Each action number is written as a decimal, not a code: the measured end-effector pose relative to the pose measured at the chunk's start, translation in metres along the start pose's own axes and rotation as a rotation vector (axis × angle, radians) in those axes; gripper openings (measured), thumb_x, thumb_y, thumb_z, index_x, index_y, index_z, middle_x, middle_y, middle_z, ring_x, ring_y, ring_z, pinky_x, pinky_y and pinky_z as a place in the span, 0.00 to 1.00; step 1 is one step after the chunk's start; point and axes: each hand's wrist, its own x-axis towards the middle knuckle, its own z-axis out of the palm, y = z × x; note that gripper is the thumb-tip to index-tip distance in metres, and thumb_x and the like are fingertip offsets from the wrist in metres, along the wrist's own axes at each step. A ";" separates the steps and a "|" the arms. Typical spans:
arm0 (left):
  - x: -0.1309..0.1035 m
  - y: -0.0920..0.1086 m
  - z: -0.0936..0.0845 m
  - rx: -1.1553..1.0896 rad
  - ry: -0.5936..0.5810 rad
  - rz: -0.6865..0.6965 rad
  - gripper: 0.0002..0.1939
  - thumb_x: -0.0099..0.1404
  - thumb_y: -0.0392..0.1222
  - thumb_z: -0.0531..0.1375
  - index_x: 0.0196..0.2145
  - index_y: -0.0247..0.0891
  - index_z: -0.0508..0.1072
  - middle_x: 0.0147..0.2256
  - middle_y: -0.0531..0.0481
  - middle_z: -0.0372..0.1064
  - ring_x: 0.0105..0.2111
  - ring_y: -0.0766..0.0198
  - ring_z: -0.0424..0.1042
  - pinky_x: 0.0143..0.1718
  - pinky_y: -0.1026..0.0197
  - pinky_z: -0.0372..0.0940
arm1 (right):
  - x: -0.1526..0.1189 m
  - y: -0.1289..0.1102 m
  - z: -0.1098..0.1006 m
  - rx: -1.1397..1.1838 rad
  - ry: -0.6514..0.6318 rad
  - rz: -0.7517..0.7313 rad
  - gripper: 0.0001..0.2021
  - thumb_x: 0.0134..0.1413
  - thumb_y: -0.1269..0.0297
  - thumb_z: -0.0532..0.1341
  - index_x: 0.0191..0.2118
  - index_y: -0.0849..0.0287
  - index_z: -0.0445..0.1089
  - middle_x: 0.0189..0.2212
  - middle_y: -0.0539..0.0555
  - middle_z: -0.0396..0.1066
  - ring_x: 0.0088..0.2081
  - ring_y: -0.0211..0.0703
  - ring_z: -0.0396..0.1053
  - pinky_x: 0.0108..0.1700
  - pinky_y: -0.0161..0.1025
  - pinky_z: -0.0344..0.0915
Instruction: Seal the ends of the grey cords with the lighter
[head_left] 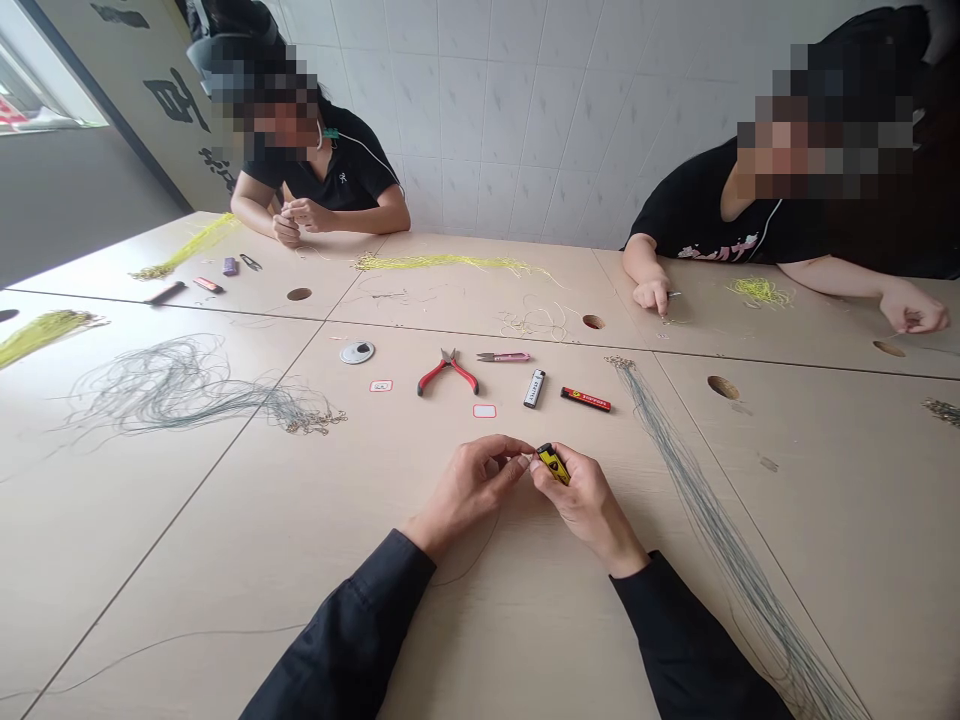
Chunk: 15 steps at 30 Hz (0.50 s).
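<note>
My right hand (pixel 589 505) is closed around a yellow and black lighter (pixel 555 466), its top pointing up and to the left. Right beside it, my left hand (pixel 480 482) pinches a thin grey cord (pixel 491 535) close to the lighter's top. The cord trails from under my left hand toward my sleeve; its tip is too small to make out, and no flame shows. Just beyond my hands lie red-handled pliers (pixel 471 380) with spread handles, pink thread snips (pixel 510 357), a white lighter (pixel 534 388) and a red lighter (pixel 586 400).
Grey cord bundles with metal ends lie at left (pixel 202 390) and right (pixel 697 490). A round metallic disc (pixel 349 354) and red-edged labels (pixel 484 411) sit ahead. Two people work across the table, near yellow cords (pixel 450 263). Round holes (pixel 722 387) pierce the tabletop.
</note>
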 end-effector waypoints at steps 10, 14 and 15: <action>0.000 0.000 -0.001 -0.070 -0.011 -0.029 0.11 0.67 0.45 0.56 0.33 0.35 0.70 0.26 0.54 0.65 0.25 0.70 0.60 0.27 0.66 0.56 | 0.000 0.002 -0.001 0.016 0.026 0.016 0.15 0.60 0.54 0.57 0.28 0.57 0.58 0.23 0.45 0.50 0.26 0.35 0.48 0.27 0.33 0.50; 0.000 -0.001 -0.001 -0.089 -0.002 -0.026 0.11 0.67 0.46 0.56 0.33 0.35 0.70 0.26 0.54 0.64 0.25 0.70 0.59 0.27 0.66 0.55 | 0.000 0.000 -0.002 -0.009 0.051 0.010 0.14 0.60 0.53 0.57 0.29 0.58 0.61 0.23 0.45 0.55 0.26 0.36 0.52 0.29 0.33 0.53; 0.001 -0.001 -0.001 -0.091 0.001 -0.027 0.11 0.67 0.46 0.56 0.33 0.35 0.70 0.26 0.54 0.64 0.26 0.70 0.59 0.27 0.66 0.55 | 0.000 0.000 -0.002 -0.006 0.045 0.010 0.14 0.60 0.53 0.57 0.30 0.58 0.63 0.24 0.46 0.57 0.26 0.36 0.53 0.29 0.33 0.54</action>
